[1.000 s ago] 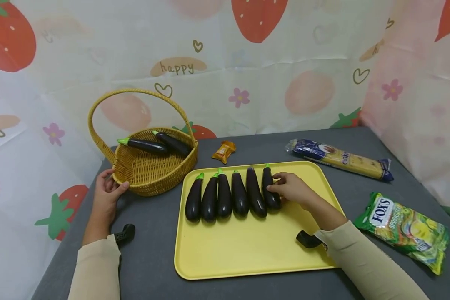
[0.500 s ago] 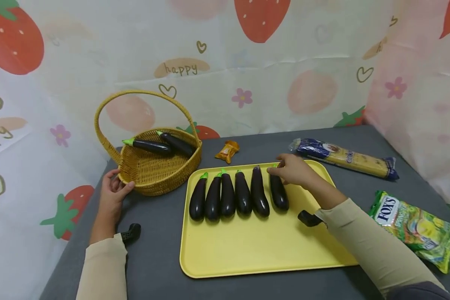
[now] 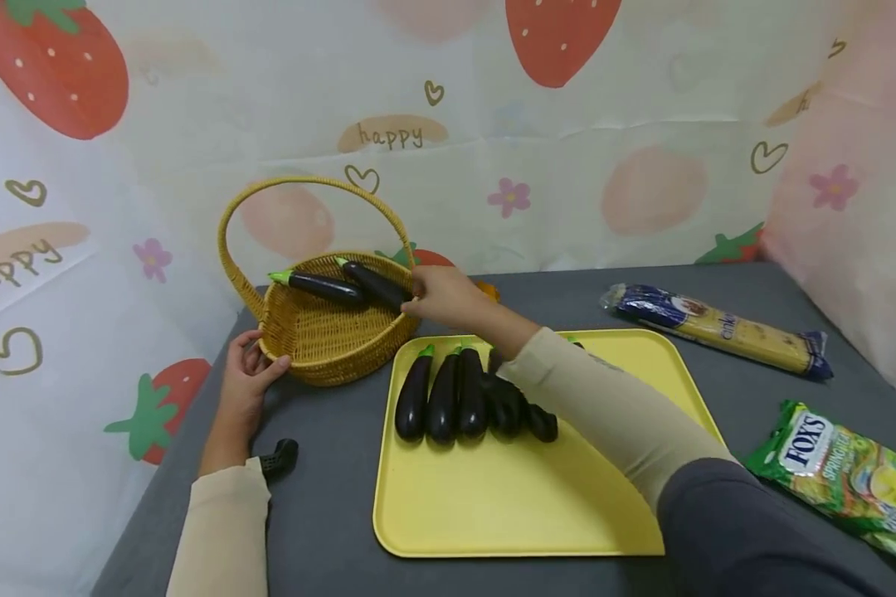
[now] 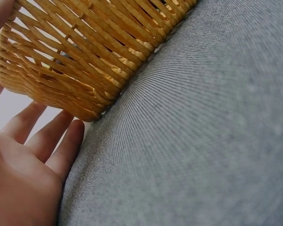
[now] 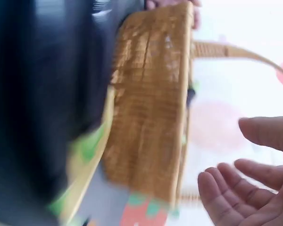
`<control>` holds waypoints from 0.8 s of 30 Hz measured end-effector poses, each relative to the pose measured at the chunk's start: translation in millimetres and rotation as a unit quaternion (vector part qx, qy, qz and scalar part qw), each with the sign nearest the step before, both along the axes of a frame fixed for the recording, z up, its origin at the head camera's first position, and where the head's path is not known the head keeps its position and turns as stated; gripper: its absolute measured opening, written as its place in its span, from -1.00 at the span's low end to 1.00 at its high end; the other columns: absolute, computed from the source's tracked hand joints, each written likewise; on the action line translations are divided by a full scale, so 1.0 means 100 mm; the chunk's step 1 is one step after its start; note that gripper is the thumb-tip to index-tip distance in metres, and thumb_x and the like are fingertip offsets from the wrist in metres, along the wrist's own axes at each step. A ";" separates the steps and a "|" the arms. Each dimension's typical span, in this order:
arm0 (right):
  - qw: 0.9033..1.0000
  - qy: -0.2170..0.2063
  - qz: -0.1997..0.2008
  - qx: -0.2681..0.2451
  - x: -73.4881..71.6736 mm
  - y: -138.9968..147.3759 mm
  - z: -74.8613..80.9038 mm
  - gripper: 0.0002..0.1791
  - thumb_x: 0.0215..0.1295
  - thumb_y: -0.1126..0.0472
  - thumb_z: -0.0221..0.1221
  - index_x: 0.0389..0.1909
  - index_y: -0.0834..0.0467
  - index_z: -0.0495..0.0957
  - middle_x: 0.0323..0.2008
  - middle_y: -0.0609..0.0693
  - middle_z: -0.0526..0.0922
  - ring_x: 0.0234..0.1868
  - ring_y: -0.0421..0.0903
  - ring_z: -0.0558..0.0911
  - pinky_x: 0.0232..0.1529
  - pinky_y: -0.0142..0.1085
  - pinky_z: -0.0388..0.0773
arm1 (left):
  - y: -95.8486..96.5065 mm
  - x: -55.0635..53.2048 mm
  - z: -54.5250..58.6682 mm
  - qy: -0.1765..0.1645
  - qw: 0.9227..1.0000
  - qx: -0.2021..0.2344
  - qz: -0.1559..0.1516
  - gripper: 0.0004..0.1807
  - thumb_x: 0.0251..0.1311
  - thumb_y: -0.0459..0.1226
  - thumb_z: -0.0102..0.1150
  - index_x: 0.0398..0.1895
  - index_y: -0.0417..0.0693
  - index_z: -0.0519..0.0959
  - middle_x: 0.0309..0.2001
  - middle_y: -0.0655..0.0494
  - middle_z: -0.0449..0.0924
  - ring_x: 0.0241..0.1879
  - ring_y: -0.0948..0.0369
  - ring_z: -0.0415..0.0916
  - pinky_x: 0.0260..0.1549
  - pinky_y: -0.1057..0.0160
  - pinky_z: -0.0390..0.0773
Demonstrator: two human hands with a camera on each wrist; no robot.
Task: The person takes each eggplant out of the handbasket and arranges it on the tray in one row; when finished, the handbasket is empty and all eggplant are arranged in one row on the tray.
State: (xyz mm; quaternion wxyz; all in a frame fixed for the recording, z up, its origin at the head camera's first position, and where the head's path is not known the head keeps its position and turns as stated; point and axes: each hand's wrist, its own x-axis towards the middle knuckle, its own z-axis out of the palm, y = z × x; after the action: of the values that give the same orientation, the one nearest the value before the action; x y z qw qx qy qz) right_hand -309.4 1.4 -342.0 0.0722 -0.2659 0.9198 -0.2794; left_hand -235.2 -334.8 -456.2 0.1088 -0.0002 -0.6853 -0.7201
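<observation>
A yellow wicker basket point(image 3: 336, 365) with a tall handle stands at the back left. Two dark eggplants point(image 3: 324, 288) with green stems lie in it. My left hand point(image 3: 246, 385) holds the basket's near left side, the thumb in front and the fingers behind. Over the basket's right rim reaches my right hand point(image 3: 448, 298), close to one eggplant's end. In the right wrist view this hand's fingers are spread apart with nothing between them. Several eggplants point(image 3: 442, 406) line up on a yellow tray point(image 3: 493, 506); the right sleeve hides some of them.
An orange-wrapped snack point(image 3: 488, 290) shows partly behind the right wrist. A pack of pasta point(image 3: 717, 327) lies at the back right, and a green FOX'S candy bag point(image 3: 844, 473) nearer on the right. A strawberry-patterned cloth point(image 3: 552, 182) rises behind the grey table point(image 3: 328, 514).
My right hand has left the rightmost eggplant on the tray and moved left to the basket's rim, carrying nothing. The left hand stays at the basket. The head view has turned slightly left.
</observation>
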 end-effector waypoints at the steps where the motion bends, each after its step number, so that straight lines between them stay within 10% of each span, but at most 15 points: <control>1: 1.000 0.007 0.015 0.001 -0.05 -0.17 0.02 -0.41 0.37 -0.01 0.19 0.33 0.15 0.36 -0.02 -0.01 0.57 -0.11 -0.14 0.56 -0.09 -0.23 0.48 | 0.00 -0.01 0.00 0.002 1.000 0.002 -0.002 -0.37 0.26 -0.44 0.21 0.28 0.04 0.14 0.48 -0.20 0.00 0.43 0.01 0.06 0.00 0.48 0.38; 8: 0.998 0.008 0.061 0.013 -0.42 -1.04 -0.18 -0.34 0.42 0.00 0.13 0.44 0.11 0.20 0.30 -0.02 0.39 0.26 -0.14 0.39 0.19 -0.29 0.33 | 0.00 -0.01 -0.01 0.011 1.000 0.012 -0.004 -0.39 0.26 -0.49 0.18 0.26 0.03 0.14 0.47 -0.22 0.03 0.40 0.04 0.12 -0.02 0.46 0.39; 17: 0.992 -0.080 0.092 0.023 -0.52 -1.40 -0.47 0.01 0.34 -0.09 0.19 0.56 0.01 -0.28 0.54 -0.09 -0.15 0.50 -0.17 -0.07 0.38 -0.29 0.01 | 0.03 0.10 -0.05 -0.011 1.000 0.002 -0.013 -0.38 0.28 -0.49 0.15 0.29 -0.03 0.10 0.46 -0.26 0.00 0.42 0.00 0.06 -0.03 0.47 0.40; 24: 0.991 0.027 0.055 0.118 -0.50 -1.51 -0.44 -0.31 0.45 0.09 0.10 0.51 -0.03 0.06 0.42 0.02 0.14 0.37 -0.02 0.21 0.21 -0.22 0.29 | 0.02 0.07 0.02 0.000 1.000 0.000 -0.007 -0.38 0.28 -0.47 0.16 0.29 -0.02 0.11 0.47 -0.24 0.00 0.43 -0.02 0.03 -0.01 0.46 0.39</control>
State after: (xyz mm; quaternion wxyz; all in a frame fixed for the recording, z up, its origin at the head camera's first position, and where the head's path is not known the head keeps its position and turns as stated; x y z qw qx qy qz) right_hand -359.8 -149.5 -385.7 0.0938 -0.3134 0.9318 -0.1570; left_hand -228.5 -333.1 -454.4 0.1039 -0.0048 -0.6855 -0.7206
